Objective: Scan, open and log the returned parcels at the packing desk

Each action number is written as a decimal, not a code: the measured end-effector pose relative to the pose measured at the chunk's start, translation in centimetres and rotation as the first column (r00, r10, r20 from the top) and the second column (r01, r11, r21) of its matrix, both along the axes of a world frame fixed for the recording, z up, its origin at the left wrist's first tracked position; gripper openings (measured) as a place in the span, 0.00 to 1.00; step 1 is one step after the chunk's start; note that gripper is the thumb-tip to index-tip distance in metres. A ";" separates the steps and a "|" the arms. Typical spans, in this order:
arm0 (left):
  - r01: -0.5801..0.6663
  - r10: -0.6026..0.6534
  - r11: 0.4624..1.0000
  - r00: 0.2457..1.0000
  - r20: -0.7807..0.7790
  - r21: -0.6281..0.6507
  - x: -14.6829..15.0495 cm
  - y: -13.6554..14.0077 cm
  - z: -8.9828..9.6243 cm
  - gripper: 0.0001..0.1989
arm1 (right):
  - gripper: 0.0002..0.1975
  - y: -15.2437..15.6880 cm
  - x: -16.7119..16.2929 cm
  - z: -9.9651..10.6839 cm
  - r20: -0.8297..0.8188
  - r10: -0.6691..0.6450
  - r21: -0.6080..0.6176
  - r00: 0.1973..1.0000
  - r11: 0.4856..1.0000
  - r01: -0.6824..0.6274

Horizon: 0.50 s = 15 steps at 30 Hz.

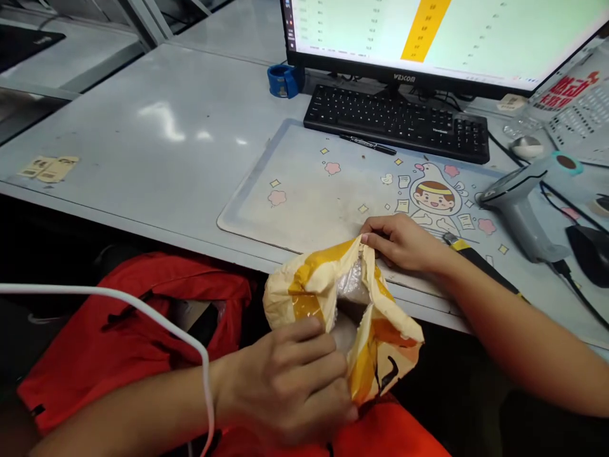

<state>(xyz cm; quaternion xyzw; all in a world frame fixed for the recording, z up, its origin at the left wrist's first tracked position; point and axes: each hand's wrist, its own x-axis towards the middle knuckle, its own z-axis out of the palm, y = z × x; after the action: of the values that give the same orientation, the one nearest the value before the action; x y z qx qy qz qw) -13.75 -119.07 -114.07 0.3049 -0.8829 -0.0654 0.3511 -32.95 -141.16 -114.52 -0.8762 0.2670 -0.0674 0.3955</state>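
Observation:
A cream paper package [278, 298] with shiny yellow-brown tape is torn open over my lap, just off the desk's front edge. Bubble wrap [354, 285] shows inside the tear. My right hand [402, 241] rests at the desk edge, thumb and fingers closed on the far end of the torn paper. Curled against the near side of the opening is my left hand [295, 381], closed on the package, slightly blurred and with its fingertips partly hidden. A black-and-yellow utility knife [485, 263] lies beneath my right forearm.
A printed desk mat [295, 184] bears a pen [368, 145] and a barcode scanner [518, 203]. Behind are a keyboard [394, 120], a blue tape roll [283, 81] and a monitor [404, 76]. A white cable [157, 314] crosses my left forearm. Red fabric [128, 317] lies below the desk.

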 end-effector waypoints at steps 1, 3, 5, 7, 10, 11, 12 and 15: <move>-0.015 0.016 1.000 0.999 0.037 -0.008 0.3 0.0 0.3 0.16 | 0.16 0.1 0.1 0.0 0.004 0.000 -0.010 1.000 1.000 0.000; -0.053 0.060 0.997 0.990 0.127 -0.060 0.7 -0.3 0.8 0.13 | 0.17 0.2 0.2 0.1 0.017 0.008 -0.001 1.000 1.000 -0.008; -0.074 0.100 0.988 0.977 0.191 -0.137 0.9 -0.7 1.1 0.10 | 0.20 0.4 0.2 0.6 0.030 0.008 0.063 1.000 0.998 -0.010; -0.089 0.132 0.976 0.968 0.212 -0.199 1.0 -1.2 1.4 0.10 | 0.24 0.6 -0.2 1.8 0.031 0.027 0.137 0.999 0.990 -0.031; -0.080 0.141 0.965 0.961 0.238 -0.248 0.9 -1.7 1.5 0.11 | 0.26 2.0 -0.6 4.7 -0.049 0.139 0.136 0.989 0.982 -0.131; -0.071 0.140 0.962 0.958 0.251 -0.265 0.9 -1.8 1.6 0.10 | 0.26 2.8 -0.6 5.7 -0.101 0.170 0.081 0.980 0.983 -0.162; -0.065 0.143 0.957 0.954 0.264 -0.282 0.8 -1.9 1.7 0.09 | 0.26 3.7 -0.5 6.6 -0.162 0.178 -0.008 0.971 0.983 -0.181; -0.107 0.210 0.938 0.933 0.293 -0.328 0.3 -1.9 2.2 0.07 | 0.20 7.1 0.9 8.0 -0.335 0.084 -0.353 0.938 0.912 -0.208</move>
<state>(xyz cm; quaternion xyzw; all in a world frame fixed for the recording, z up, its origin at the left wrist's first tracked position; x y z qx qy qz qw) -13.46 -120.96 -111.92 0.3242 -0.8999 0.1524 0.2486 -32.09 -134.10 -106.56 -0.9536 0.2410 0.0514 0.1733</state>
